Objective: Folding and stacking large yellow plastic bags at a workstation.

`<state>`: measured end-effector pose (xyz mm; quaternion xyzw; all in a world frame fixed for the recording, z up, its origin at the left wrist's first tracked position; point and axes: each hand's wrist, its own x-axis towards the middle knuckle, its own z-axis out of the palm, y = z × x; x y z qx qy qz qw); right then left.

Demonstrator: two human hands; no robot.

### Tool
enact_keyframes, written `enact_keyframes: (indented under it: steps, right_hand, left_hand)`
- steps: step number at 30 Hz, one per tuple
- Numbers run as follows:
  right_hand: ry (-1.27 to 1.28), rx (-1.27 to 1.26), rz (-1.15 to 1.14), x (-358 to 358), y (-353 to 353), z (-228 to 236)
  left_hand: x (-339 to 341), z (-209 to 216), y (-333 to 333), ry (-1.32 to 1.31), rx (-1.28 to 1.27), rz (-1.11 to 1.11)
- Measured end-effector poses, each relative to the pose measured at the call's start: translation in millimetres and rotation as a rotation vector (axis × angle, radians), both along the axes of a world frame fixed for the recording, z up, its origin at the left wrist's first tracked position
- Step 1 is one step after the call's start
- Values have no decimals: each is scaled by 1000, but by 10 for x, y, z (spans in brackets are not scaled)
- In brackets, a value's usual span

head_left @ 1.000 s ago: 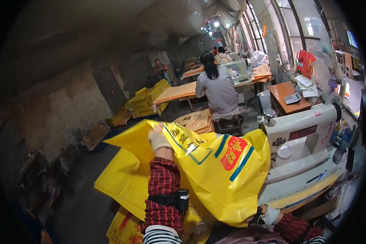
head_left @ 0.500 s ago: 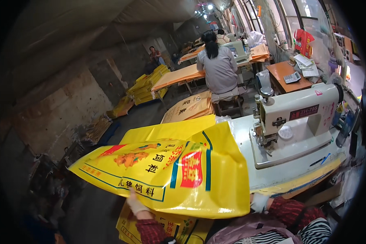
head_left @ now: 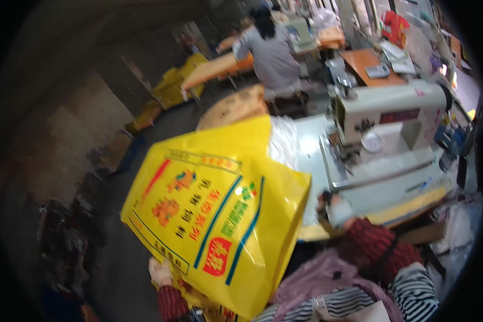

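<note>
Aslant, lengthwise toward lower right: yellow bag in clenched left fingers; right fingers, grip unclear.

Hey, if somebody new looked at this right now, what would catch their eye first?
Probably the big, glossy yellow bag with coloured print, filling the lower middle, with the wearer's left hand at its lower-left edge. Next comes the white sewing machine on the right, with the right hand near the table's front edge. Farther back, a co-worker in grey sits facing away at upper centre.
</note>
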<state>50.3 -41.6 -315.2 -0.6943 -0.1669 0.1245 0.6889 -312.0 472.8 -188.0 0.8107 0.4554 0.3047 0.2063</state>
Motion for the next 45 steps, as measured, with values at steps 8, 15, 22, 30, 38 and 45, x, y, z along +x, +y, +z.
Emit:
enact_keyframes:
  steps: [8,15,22,30,38,45]
  right_hand:
    - [-775,-610,-146,-24,628,1450]
    - [-525,-891,8,584,768,1061]
    - [-763,-618,70,131,-23,1472]
    - [-633,-562,-305,-387,-916,565]
    - [-556,-794,-312,-427,-816,872]
    - [-293,-780,-237,-325,-683,856]
  left_hand:
    - [1996,378,-820,307,470,-344]
    - [3257,372,-1744,587,174,-608]
    - [3240,-140,-1795,724,314,-712]
    - [2275,-255,-1584,-137,244,-651]
    - [-210,-562,-1196,-854,-1114,113]
    - [-1449,-1763,-2413,394,-367,-526]
